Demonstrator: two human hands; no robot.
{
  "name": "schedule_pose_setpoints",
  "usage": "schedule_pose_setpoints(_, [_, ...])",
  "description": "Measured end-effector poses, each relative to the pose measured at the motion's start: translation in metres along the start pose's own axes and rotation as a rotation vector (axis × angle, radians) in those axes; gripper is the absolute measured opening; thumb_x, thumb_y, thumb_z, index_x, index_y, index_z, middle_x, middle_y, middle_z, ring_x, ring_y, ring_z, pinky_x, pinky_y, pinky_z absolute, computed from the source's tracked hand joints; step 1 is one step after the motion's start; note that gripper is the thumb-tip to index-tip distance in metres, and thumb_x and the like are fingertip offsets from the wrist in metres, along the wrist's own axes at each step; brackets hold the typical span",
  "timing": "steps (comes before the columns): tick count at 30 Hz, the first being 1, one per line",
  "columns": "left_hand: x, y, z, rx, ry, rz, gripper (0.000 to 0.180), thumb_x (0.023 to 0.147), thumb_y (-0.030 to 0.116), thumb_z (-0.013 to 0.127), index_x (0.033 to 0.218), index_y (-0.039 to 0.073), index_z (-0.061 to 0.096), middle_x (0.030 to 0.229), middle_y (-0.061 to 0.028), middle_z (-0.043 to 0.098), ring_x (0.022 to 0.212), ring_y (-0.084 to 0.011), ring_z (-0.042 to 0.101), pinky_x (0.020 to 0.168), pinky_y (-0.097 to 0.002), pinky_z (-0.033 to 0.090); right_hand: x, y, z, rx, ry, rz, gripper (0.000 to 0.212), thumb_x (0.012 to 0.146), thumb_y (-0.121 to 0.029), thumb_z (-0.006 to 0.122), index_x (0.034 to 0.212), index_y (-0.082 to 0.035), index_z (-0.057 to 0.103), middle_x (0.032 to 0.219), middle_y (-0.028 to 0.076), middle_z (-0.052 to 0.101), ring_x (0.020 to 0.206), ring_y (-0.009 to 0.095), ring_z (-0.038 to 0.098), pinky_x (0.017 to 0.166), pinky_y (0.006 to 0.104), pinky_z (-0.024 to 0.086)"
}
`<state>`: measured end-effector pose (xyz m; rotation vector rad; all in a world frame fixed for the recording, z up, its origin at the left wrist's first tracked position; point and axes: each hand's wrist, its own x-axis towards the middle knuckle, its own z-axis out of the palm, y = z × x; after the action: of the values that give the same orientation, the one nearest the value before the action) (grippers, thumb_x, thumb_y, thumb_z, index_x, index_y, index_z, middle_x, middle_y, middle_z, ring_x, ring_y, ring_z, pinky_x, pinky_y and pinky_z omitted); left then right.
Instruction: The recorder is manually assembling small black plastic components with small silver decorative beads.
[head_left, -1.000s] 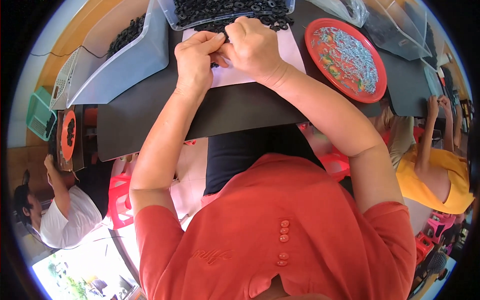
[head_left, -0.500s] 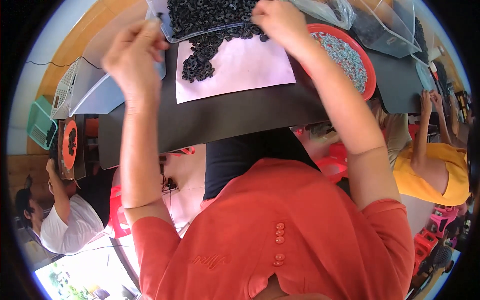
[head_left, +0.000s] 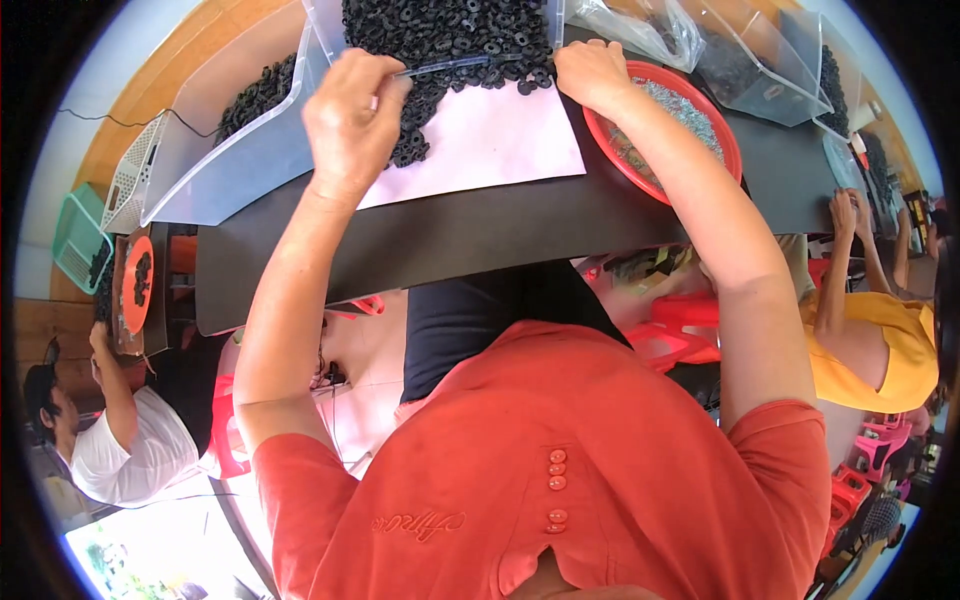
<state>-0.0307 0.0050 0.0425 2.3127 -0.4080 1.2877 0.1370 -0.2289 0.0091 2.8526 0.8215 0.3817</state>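
Note:
My left hand (head_left: 352,125) has its fingers curled together at the left front corner of a clear plastic bin (head_left: 325,22) full of small black ring-like parts (head_left: 445,28). Whatever its fingertips pinch is hidden from me. Across the bin, my right hand (head_left: 592,75) is bent closed beside the right front corner, next to the rim of a red bowl (head_left: 735,150). Its fingertips are hidden too. Black parts spill over the bin's front edge onto a pale pink sheet (head_left: 500,135), partly behind my left hand. Small silvery-blue pieces (head_left: 690,115) fill the bowl.
To the left stands a large clear bin (head_left: 240,170) with more black parts. Clear bins (head_left: 770,85) and a plastic bag (head_left: 650,30) lie at the far right. The dark table (head_left: 450,235) ends before my lap. People sit working at left and right.
My left hand has come right and down from the left bin's side to the spilled parts. My right hand has moved slightly right and down, off the heap to the bin's corner.

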Motion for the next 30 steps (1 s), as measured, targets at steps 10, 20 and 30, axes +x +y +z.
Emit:
schedule_pose_setpoints(10, [-0.032, -0.047, 0.037, 0.176, -0.254, -0.312, 0.034, 0.071, 0.026, 0.075, 0.094, 0.003, 0.068, 0.099, -0.0124, 0.062, 0.103, -0.0317, 0.051, 0.090, -0.0396, 0.043, 0.007, 0.007, 0.013, 0.210, 0.060, 0.008, 0.020, 0.076, -0.013, 0.057, 0.088, -0.007, 0.071, 0.095, 0.017, 0.069, 0.091, 0.037, 0.065, 0.078, 0.0531, 0.043])
schedule_pose_setpoints(20, [-0.039, -0.062, 0.037, 0.143, -0.250, -0.451, 0.044, 0.073, 0.037, 0.075, 0.101, 0.003, 0.067, 0.108, -0.0134, 0.062, 0.107, -0.0328, 0.051, 0.094, -0.0410, 0.042, 0.013, 0.003, 0.006, 0.320, 0.113, -0.061, 0.019, 0.075, -0.012, 0.056, 0.086, -0.005, 0.070, 0.089, 0.018, 0.069, 0.085, 0.038, 0.066, 0.074, 0.0515, 0.049])
schedule_pose_setpoints(30, [-0.046, -0.061, 0.040, 0.124, -0.263, -0.482, 0.052, 0.073, 0.041, 0.074, 0.106, 0.002, 0.065, 0.109, -0.0163, 0.061, 0.105, -0.0336, 0.050, 0.094, -0.0410, 0.041, 0.005, -0.029, -0.006, 0.268, 0.099, -0.156, 0.018, 0.074, -0.012, 0.057, 0.083, -0.004, 0.071, 0.087, 0.017, 0.069, 0.084, 0.035, 0.067, 0.071, 0.0481, 0.052])
